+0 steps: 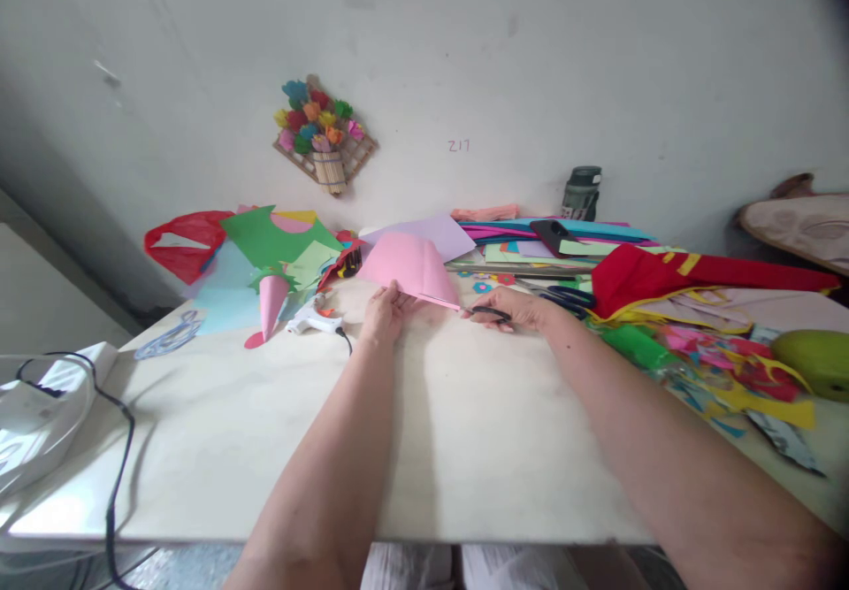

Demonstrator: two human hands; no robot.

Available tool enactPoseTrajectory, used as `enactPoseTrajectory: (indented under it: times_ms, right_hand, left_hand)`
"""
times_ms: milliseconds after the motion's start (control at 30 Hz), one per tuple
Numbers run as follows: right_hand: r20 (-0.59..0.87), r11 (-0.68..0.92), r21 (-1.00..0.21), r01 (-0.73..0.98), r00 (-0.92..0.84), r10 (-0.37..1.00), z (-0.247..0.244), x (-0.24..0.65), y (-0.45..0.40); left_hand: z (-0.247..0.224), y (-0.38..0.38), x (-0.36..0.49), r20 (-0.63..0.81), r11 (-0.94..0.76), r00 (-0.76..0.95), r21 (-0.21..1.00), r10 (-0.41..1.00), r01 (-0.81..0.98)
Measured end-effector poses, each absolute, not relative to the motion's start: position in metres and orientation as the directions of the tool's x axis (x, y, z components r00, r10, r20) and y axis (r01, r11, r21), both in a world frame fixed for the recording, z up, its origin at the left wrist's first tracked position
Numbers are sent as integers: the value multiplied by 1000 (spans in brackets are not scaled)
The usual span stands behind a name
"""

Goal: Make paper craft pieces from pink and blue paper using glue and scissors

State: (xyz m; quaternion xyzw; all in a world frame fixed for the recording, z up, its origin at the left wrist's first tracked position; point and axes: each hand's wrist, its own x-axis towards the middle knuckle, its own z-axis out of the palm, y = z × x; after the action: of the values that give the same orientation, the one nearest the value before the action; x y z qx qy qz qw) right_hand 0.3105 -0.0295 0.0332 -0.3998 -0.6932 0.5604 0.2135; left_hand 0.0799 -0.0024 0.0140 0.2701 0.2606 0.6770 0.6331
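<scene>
A curved sheet of pink paper [408, 263] is held up at the middle of the table. My left hand [386, 309] pinches its lower left edge. At the sheet's lower right corner, my right hand [508, 309] grips dark-handled scissors [489, 313], and their tip meets the paper's edge. A narrow strip along the bottom edge stands slightly apart from the sheet. Left of my left hand lie a white glue gun [315, 317] and a pink paper cone [271, 302] with a green fringed top.
Coloured papers and a phone [553, 238] lie along the wall, near a dark bottle [582, 192]. Red cloth [669, 276], paper scraps [743, 364] and a green fruit [813, 362] are at the right. A power strip [66, 404] with cables sits at the left.
</scene>
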Motion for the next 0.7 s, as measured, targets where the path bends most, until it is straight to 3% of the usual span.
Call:
enactPoseTrajectory:
  times_ms: [700]
  right_hand:
    - [-107, 108, -941, 320, -584, 804, 27, 306, -26]
  left_hand:
    - [13, -5, 86, 87, -77, -22, 711, 996, -699]
